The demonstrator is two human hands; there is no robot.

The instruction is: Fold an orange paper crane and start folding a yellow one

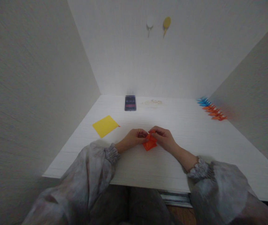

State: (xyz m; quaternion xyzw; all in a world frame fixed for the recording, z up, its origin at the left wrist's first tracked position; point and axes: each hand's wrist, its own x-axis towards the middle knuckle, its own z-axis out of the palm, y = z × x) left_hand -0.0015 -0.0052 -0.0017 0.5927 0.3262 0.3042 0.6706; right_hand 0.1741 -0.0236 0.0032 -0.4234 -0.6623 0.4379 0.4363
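A partly folded piece of orange origami paper (pixel 150 144) is held between both hands, just above or on the white table. My left hand (pixel 137 136) pinches its left side; a ring shows on one finger. My right hand (pixel 163 135) grips the upper right part, fingers closed on it. Creases and pointed corners show on the paper's lower half, while its upper part is partly hidden by the fingers.
Yellow paper (pixel 105 126) lies to the left with a small red tip at its right corner. A blurred dark phone-like object (pixel 130 103) is at the back. Folded blue (pixel 203 101) and orange cranes (pixel 215 112) line the right edge. Walls enclose the white table (pixel 134 170).
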